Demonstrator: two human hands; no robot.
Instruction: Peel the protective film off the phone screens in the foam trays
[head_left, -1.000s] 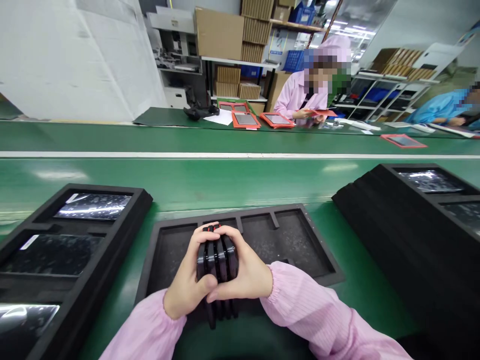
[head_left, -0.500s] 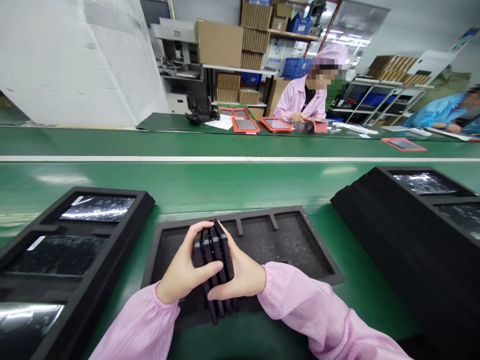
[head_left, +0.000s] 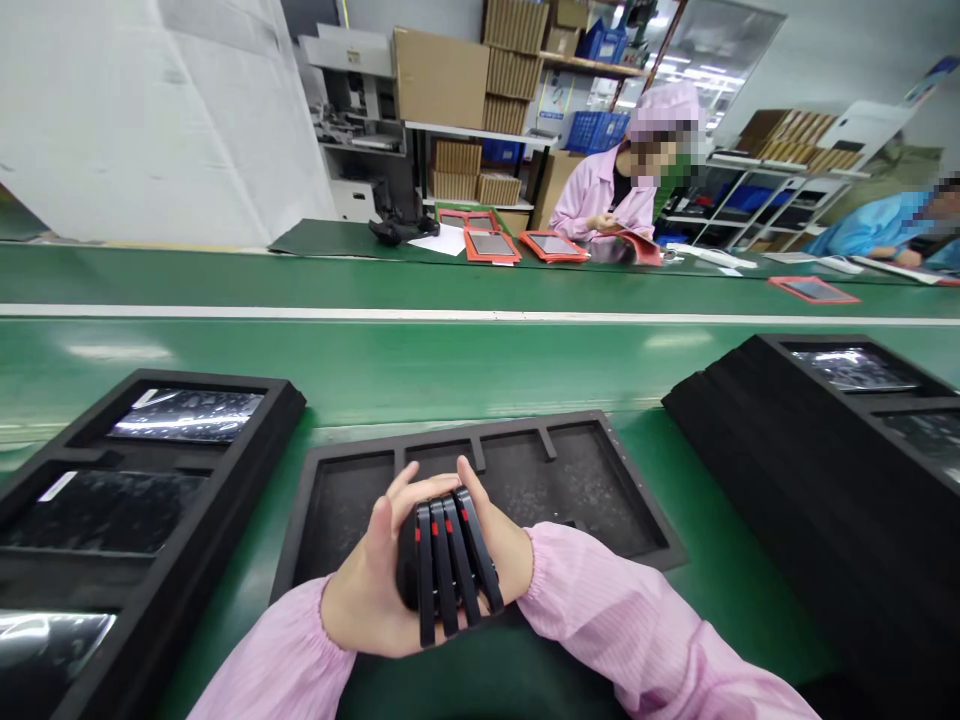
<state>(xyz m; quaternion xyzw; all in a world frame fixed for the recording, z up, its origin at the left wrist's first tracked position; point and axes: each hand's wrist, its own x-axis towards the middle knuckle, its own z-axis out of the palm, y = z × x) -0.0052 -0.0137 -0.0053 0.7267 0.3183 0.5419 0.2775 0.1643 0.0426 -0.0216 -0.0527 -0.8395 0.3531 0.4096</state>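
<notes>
Between my two hands stands a bundle of several black smartphones, on edge and fanned slightly apart. Small red marks show on their upper narrow edges. My left hand cups the bundle from the left and below, with its thumb raised off the phones. From the right, my right hand presses against the outermost phone, its palm partly hidden. Beneath both hands lies a black foam tray with bare compartments.
On the left, a black foam tray holds several dark glossy screens. A tall stack of black trays stands at right with screens on top. Across the green bench, a co-worker in pink handles a red-edged piece near red-framed panels.
The phones have turned in my hands and now show their red-marked edges. Both thumbs have left the front of the bundle, and my left hand has shifted lower around it.
</notes>
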